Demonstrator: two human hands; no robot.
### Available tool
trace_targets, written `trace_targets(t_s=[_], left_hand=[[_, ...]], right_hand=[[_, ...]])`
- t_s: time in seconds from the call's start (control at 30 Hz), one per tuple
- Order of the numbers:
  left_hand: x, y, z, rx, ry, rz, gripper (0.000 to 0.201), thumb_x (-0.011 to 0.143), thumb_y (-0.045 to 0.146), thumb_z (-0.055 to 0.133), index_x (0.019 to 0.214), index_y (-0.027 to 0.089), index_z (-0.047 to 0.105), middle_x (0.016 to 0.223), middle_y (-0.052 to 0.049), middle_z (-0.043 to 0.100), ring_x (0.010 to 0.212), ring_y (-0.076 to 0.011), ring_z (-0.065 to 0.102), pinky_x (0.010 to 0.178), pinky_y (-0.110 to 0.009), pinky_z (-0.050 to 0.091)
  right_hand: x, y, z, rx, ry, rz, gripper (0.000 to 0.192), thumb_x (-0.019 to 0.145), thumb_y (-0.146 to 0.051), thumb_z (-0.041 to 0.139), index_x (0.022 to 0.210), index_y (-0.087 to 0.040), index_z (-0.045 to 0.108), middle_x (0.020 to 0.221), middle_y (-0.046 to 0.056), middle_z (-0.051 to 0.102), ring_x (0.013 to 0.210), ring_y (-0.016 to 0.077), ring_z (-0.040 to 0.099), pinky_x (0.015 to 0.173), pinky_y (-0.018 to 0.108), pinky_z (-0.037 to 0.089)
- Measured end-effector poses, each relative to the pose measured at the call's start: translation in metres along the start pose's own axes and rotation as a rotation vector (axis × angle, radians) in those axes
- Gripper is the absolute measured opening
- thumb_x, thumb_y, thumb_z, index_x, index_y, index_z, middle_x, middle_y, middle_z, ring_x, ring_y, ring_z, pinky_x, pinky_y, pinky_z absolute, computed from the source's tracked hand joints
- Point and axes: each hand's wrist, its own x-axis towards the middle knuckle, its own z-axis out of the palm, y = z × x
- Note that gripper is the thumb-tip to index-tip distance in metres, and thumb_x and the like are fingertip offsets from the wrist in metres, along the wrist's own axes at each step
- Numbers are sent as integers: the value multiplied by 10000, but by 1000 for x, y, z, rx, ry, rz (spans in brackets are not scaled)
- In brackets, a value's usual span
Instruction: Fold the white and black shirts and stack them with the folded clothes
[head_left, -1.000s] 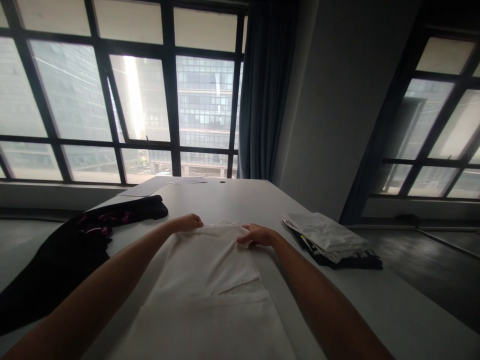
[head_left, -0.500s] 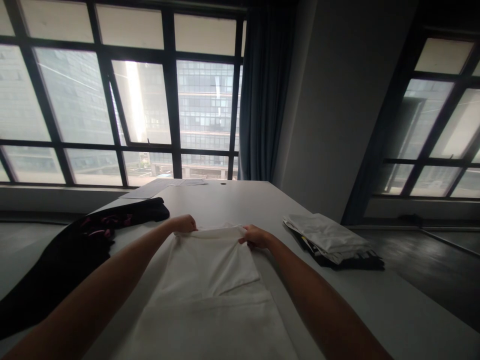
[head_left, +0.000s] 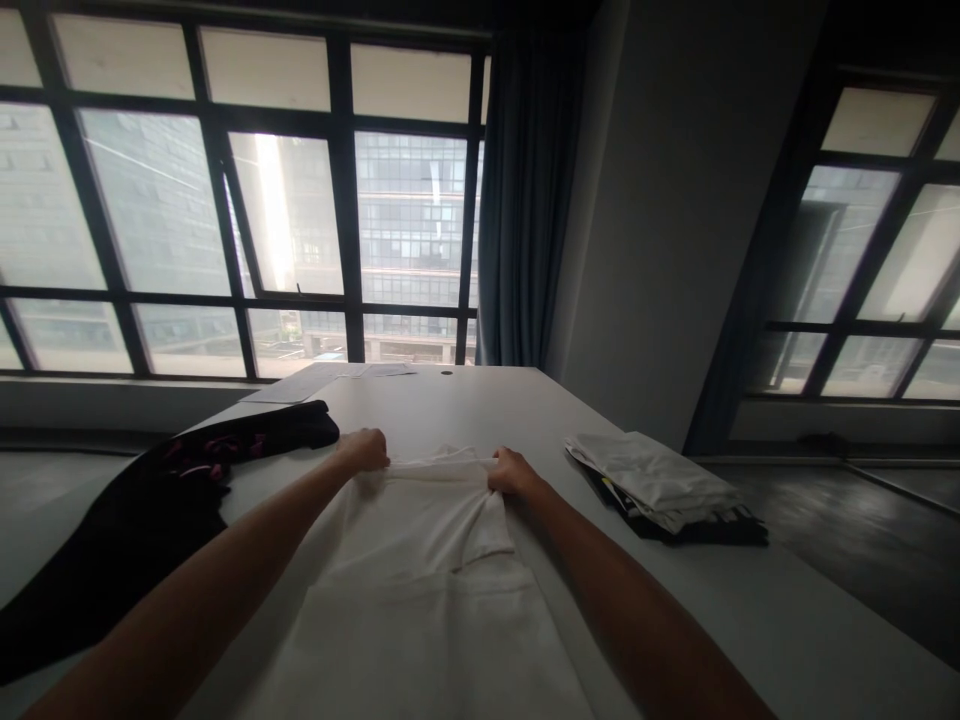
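A white garment [head_left: 427, 590], its exact kind unclear, lies lengthwise on the white table [head_left: 420, 410], a fold crossing its middle. At its far edge my left hand [head_left: 365, 451] is closed on the left corner. My right hand [head_left: 512, 471] grips the right corner, and creases run from it down into the cloth. The fingertips of both hands are partly hidden by the fabric and the backs of the hands. The garment's near end runs out of the bottom of the view.
To the left lies a black garment [head_left: 150, 510] with pink details. On the right sits a stack of folded clothes [head_left: 660, 480], white on top and black beneath. Papers [head_left: 300, 382] lie at the table's far left edge, near the windows [head_left: 285, 220]. A blue curtain [head_left: 525, 220] hangs behind.
The garment's far edge has dropped lower toward the table and the cloth near my right hand has bunched into more creases. Both hands still hold the corners; the view has tilted slightly.
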Motion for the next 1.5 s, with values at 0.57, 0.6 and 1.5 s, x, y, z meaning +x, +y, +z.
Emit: trace_targets(t_s=[0.57, 0.6, 1.5], left_hand=[[-50, -34, 47, -265, 158, 1, 287, 832, 389, 560, 951, 169, 701, 1058, -125, 685, 932, -264, 650, 841, -349, 475], [-43, -36, 47, -297, 174, 9, 254, 843, 364, 546, 916, 175, 700, 968, -95, 705, 872, -230, 658, 799, -310, 481], [-21, -47, 41, -199, 330, 80, 337, 873, 304, 496, 1131, 186, 678, 1271, -98, 638, 1203, -276, 557, 1042, -378, 410]], right_hand=[[4, -2, 15, -71, 18, -301, 541, 687, -180, 709, 1221, -134, 635, 1107, 103, 681, 999, 208, 643, 880, 258, 482], [4, -1, 16, -58, 51, -354, 510, 701, -178, 690, 1208, -140, 647, 1157, 105, 664, 1043, 208, 627, 920, 264, 470], [4, 8, 29, -365, 3, -327, 467, 980, -467, 371, 1357, -245, 535, 1446, 103, 488, 1306, 244, 458, 1142, 505, 129]])
